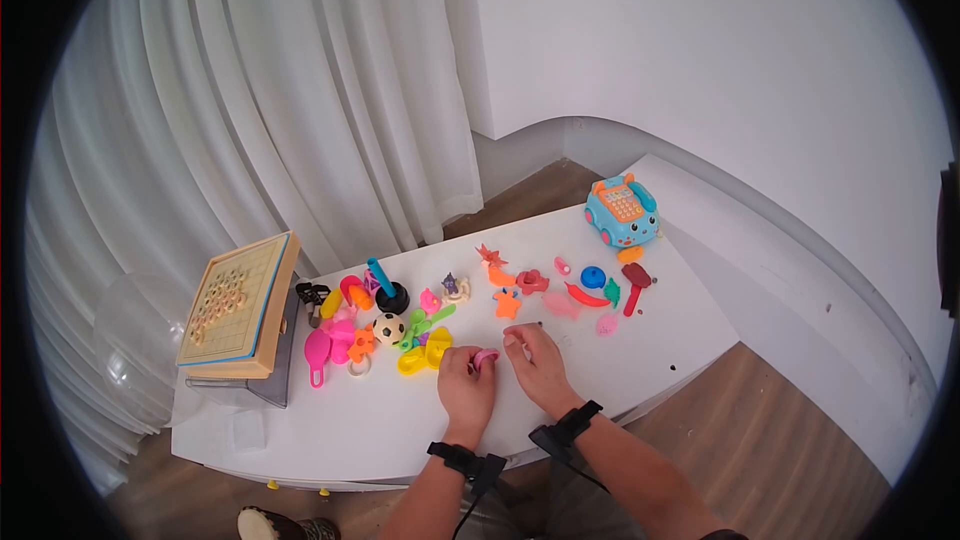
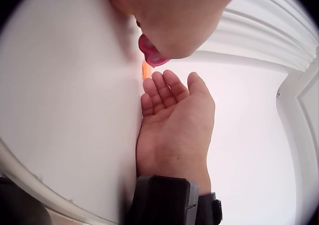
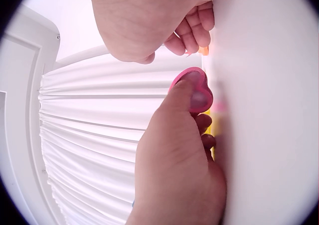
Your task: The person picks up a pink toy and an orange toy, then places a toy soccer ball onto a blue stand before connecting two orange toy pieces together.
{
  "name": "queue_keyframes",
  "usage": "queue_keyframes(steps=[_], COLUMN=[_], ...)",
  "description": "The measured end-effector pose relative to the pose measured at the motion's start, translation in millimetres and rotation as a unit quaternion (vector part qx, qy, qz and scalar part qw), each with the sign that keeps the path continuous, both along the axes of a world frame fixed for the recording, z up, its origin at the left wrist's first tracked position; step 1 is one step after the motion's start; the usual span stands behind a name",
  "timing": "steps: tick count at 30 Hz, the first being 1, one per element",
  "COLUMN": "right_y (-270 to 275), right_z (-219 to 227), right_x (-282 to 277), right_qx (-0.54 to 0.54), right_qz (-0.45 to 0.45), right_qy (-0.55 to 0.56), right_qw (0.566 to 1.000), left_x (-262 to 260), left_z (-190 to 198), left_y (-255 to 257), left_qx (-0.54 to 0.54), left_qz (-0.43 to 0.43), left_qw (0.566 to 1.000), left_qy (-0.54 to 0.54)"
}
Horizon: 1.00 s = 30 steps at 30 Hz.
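My left hand [image 1: 467,387] pinches a pink heart-shaped toy [image 1: 485,357] with a raised rim, thumb against its inner face. The right wrist view shows this heart-shaped toy [image 3: 201,101] upright between the thumb and bent fingers of the left hand [image 3: 174,160]. To its right, my right hand [image 1: 537,368] is apart from the toy, low over the white table. In the left wrist view the palm of the right hand [image 2: 174,120] shows, its fingers loosely bent and holding nothing.
A white table [image 1: 600,370] carries several small colourful toys. Yellow toy pieces [image 1: 425,352] lie beside the left hand, near a football-patterned ball [image 1: 389,329]. A blue toy phone [image 1: 622,211] stands at the far right, a wooden board-game box [image 1: 235,305] at the left. Curtains hang behind.
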State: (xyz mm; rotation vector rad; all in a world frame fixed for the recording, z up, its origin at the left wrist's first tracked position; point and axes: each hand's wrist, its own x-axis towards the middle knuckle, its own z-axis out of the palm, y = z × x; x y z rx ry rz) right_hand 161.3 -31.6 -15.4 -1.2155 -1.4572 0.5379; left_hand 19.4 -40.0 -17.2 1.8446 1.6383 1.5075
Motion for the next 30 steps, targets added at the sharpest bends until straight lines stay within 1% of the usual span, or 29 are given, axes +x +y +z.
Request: queue_keyframes(steps=[4, 7, 9, 12, 13, 15, 19, 21, 25, 28, 30], right_y=[0.1, 0.6, 1.0, 1.8, 1.3, 0.3, 1.2, 1.0, 1.3, 1.0, 1.2], right_z=[-0.6, -0.9, -1.6, -3.8, -3.1, -0.8, -3.2, -2.4, -3.0, -1.5, -2.2], right_x=[-0.5, -0.2, -0.1, -0.7, -0.5, -0.3, -0.6, -0.6, -0.2, -0.3, 0.0], right_qx=[0.0, 0.0, -0.001, 0.002, 0.002, -0.006, 0.001, 0.0, 0.007, -0.003, -0.004], right_qz=[-0.004, -0.003, -0.004, -0.005, -0.005, -0.002, -0.001, -0.002, -0.003, -0.001, 0.0], right_qy=[0.0, -0.003, -0.006, -0.002, -0.002, -0.003, -0.002, -0.002, -0.005, 0.002, 0.002], right_qw=[1.0, 1.0, 1.0, 1.0, 1.0, 1.0, 1.0, 1.0, 1.0, 1.0, 1.0], left_x=[0.0, -0.4, -1.8, -2.0, -1.3, 0.6, 0.0, -0.4, -0.4, -0.5, 0.5], left_z=[3.1, 3.0, -2.9, -0.9, 1.2, 5.8, 3.9, 0.7, -1.5, -1.0, 3.2], left_y=[-1.6, -1.3, 1.1, 0.4, -0.6, -2.8, -1.9, -0.4, 1.0, 0.4, -1.5], left_qx=[-0.03, -0.04, -0.022, 0.002, 0.002, -0.032, -0.034, 0.002, 0.015, -0.015, -0.054], left_qz=[-0.008, -0.004, -0.013, -0.027, -0.027, -0.037, -0.042, -0.046, -0.051, -0.048, -0.047], left_qw=[0.999, 0.999, 1.0, 0.999, 0.999, 0.999, 0.999, 0.998, 0.997, 0.997, 0.997], left_qy=[-0.01, 0.006, 0.018, 0.038, 0.038, 0.004, 0.005, 0.037, 0.057, 0.052, 0.033])
